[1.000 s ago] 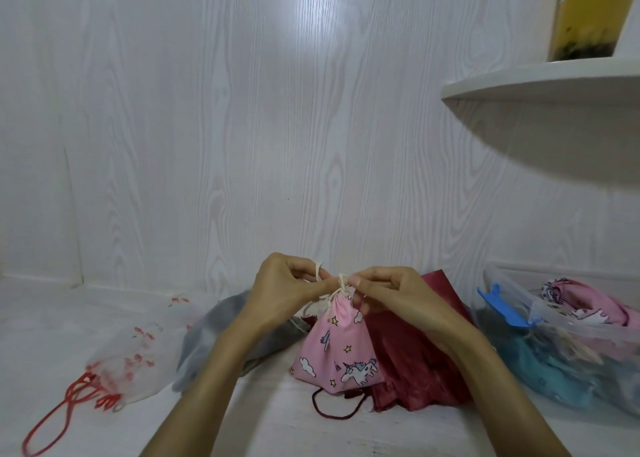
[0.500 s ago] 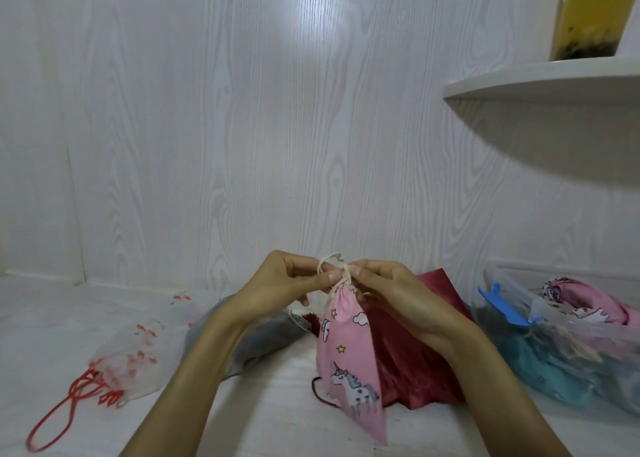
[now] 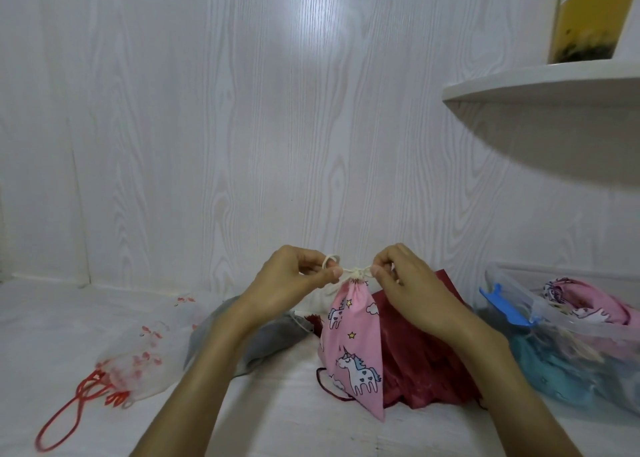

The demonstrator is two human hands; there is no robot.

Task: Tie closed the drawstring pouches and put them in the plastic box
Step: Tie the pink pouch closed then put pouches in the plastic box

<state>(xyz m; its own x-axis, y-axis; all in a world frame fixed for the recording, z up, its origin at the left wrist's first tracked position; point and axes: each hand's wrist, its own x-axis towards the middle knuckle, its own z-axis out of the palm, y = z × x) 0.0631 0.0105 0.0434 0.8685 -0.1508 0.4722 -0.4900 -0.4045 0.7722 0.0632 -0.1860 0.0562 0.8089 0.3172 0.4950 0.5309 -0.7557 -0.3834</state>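
A pink unicorn-print pouch (image 3: 351, 346) hangs from its cream drawstring, its mouth gathered shut. My left hand (image 3: 291, 283) pinches the left cord loop and my right hand (image 3: 408, 283) pinches the right cord end, with a knot between them. Behind it lies a dark red pouch (image 3: 422, 352). A grey pouch (image 3: 249, 335) and a sheer white pouch with red cord (image 3: 138, 356) lie to the left. The clear plastic box (image 3: 588, 332) stands at the right, holding a pink pouch (image 3: 585, 304) and a teal one (image 3: 547, 363).
A white wood-grain wall rises just behind the pouches. A curved white shelf (image 3: 540, 79) juts out at the upper right with a yellow carton (image 3: 588, 13) on it. The box has a blue latch (image 3: 502, 304) on its near-left corner.
The pink pouch has been lifted off the surface and now hangs stretched out. My hands have moved apart, pulling the cord ends sideways.
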